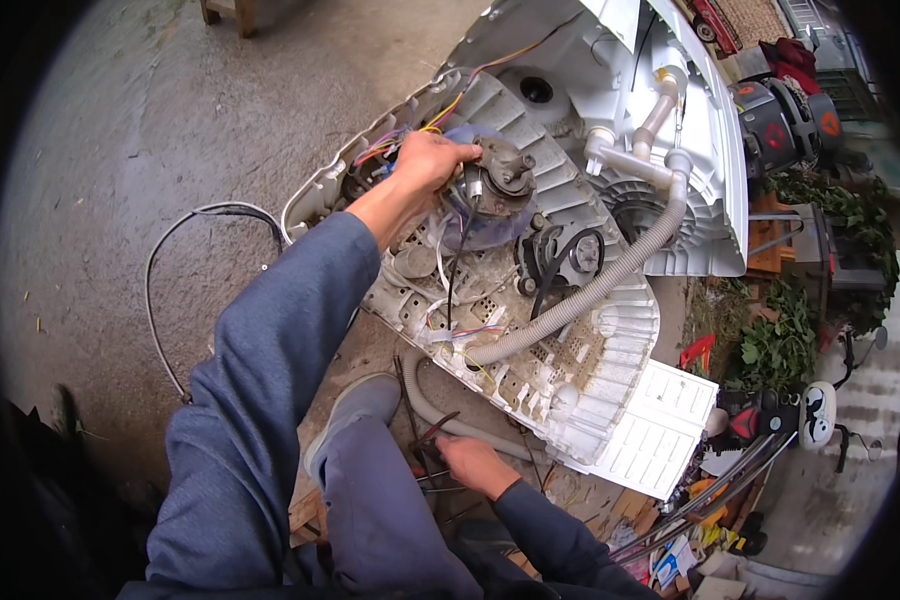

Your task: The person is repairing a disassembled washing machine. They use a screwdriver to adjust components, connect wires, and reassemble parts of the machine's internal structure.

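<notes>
My left hand (432, 160) grips the dirty metal motor part (505, 175), whose lower portion is wrapped in blue plastic, among coloured wires (432, 124) on an opened washing machine's plastic base (580, 390). A black belt (553, 265) and pulley sit right of the motor; a grey corrugated hose (608, 285) crosses the base. Near my shoe, my right hand (475, 462) is closed on a dark tool with a red handle, perhaps pliers (432, 432), beside a lower stretch of hose.
The white tub housing (700, 180) leans behind the base, near a white panel (655, 430). A black cable (155, 320) loops on the concrete floor (110, 300). Leaves (775, 340), metal rods (710, 500), clutter and a wooden stool (230, 12) surround the work.
</notes>
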Available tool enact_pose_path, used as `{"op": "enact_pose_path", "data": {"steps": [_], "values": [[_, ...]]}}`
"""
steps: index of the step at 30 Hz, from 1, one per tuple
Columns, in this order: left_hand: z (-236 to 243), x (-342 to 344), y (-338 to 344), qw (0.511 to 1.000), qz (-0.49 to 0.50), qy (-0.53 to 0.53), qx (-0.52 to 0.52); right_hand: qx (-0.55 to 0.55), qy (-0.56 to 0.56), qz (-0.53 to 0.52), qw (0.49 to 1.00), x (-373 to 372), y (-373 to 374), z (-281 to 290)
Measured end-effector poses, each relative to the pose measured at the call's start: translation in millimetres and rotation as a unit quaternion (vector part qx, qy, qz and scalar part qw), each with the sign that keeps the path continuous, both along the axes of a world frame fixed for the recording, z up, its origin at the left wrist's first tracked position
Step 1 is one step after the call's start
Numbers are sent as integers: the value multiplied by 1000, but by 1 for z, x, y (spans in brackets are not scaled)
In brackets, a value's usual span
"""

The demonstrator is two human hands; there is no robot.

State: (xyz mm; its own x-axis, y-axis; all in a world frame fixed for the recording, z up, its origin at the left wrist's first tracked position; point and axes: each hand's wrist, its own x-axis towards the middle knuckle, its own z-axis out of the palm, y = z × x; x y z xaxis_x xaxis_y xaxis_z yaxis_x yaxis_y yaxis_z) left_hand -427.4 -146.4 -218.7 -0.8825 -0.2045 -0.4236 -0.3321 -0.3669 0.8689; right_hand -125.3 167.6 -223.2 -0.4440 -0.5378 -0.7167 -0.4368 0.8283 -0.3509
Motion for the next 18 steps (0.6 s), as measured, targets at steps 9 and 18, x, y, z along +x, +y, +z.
{"op": "enact_pose_path", "data": {"steps": [9, 18], "values": [[3, 20, 3, 997, -65, 32, 29, -160, 13, 18, 987, -107, -71, 63], [7, 17, -8, 993, -101, 65, -17, -175, 316, -68, 930, -400, -160, 119]]}}
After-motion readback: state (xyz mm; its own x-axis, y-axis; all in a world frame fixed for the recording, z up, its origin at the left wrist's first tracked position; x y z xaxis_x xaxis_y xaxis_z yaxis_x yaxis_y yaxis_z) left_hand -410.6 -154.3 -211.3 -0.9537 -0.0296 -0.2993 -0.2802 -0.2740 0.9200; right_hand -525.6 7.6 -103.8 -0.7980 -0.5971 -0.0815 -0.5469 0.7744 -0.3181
